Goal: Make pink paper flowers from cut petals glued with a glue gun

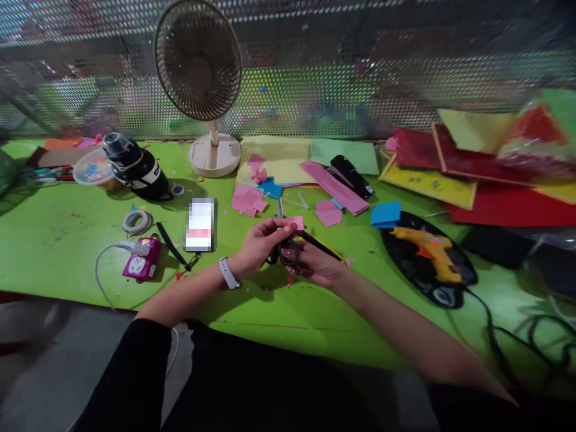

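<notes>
- Pinches a small pink paper (296,222) narrowly between the thumb and fingers of the left hand (263,241), just beside the scissors (280,209).
- Grips the scissors by their dark handles, with the fingers of the right hand (315,264) curled around them, blades pointing away from the body; cannot tell the spread of the blades.
- Holds both hands close together over the green bench (252,312), with the scissors between them.
- Just right of the scissors, partly behind the right hand, a black and yellow tool (321,247).
- Beyond the scissors and a little left, a pile of pink papers (247,200) near a blue sheet (271,188).
- Beyond the scissors and to the right, a folded pink strip (335,186) beside a black stapler (355,175).
- Left of the scissors, a phone (200,225); farther left, a roll of tape (126,222) and a purple plug adapter (150,265).
- Well beyond the scissors, to the left, a fan (198,60) and a dark bottle (139,171).
- Well right of the scissors, a yellow glue gun (425,243) on a black tray (407,267).
</notes>
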Demonstrator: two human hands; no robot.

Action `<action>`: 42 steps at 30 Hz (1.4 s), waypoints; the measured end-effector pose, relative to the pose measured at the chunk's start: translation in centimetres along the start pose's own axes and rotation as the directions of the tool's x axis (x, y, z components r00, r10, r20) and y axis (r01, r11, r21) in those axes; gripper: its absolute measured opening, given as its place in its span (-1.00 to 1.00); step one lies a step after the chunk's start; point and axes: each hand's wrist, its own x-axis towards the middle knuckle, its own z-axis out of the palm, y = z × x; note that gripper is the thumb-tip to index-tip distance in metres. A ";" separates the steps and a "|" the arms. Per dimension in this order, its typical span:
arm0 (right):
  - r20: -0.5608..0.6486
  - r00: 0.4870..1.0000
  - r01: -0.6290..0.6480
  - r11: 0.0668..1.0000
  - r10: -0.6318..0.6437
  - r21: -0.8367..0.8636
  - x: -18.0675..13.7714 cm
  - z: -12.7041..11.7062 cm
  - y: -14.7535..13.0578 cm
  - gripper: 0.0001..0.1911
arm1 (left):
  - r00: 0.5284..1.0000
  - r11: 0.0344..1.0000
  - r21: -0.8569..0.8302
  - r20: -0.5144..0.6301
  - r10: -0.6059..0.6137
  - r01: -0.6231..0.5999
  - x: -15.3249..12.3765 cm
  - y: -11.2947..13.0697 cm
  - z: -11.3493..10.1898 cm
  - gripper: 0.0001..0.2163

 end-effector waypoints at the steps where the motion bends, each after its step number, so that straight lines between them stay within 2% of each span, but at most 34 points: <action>1: -0.002 1.000 0.000 1.000 0.000 -0.007 -0.1 0.0 0.0 -0.56 | 1.000 1.000 0.018 0.018 0.009 -0.010 -0.1 0.1 0.2 -0.71; 4: -0.004 1.000 0.004 0.998 -0.005 -0.068 -0.4 0.0 -0.8 -0.59 | 0.995 0.994 0.069 0.055 0.086 -0.090 -0.2 0.7 0.4 -0.75; 8: -0.083 0.992 0.083 0.986 -0.096 -0.146 -1.3 -0.8 -2.3 -0.54 | 0.965 0.960 0.126 -0.041 0.257 -0.251 0.2 1.9 -0.2 -0.80; 11: -0.162 0.974 0.127 0.975 -0.157 -0.182 -2.0 -2.0 -2.5 -0.53 | 0.982 0.976 0.152 -0.086 0.169 -0.154 0.0 2.1 -1.1 -0.76; 14: -0.170 0.976 0.101 0.974 -0.137 -0.203 -2.5 -2.9 -1.7 -0.53 | 0.997 0.988 0.154 -0.068 0.032 -0.021 -0.6 1.6 -2.2 -0.72; 20: -0.162 0.979 0.063 0.936 -0.126 -0.347 -3.5 -2.3 -0.4 -0.54 | 0.995 0.996 0.062 -0.083 -0.061 0.066 -1.2 0.6 -2.8 -0.74; 26: -0.195 0.951 0.114 0.860 -0.238 -0.497 -4.5 -1.5 -0.9 -0.49 | 0.994 0.998 0.023 -0.097 -0.049 0.052 -1.4 1.2 -2.2 -0.76; 31: -0.171 0.963 0.078 0.818 -0.211 -0.570 -4.7 -1.0 -1.3 -0.46 | 0.993 0.997 0.028 -0.097 -0.065 0.068 -1.4 1.1 -2.2 -0.72; 36: -0.129 0.968 0.098 0.799 -0.214 -0.594 -4.4 -0.6 -1.3 -0.49 | 0.994 0.996 0.021 -0.068 -0.090 0.092 -1.5 0.7 -2.1 -0.73; 42: -0.107 0.971 0.111 0.798 -0.214 -0.593 -4.1 -0.7 -1.1 -0.50 | 0.982 0.982 0.056 -0.065 -0.175 0.178 -1.7 0.7 -2.0 -0.76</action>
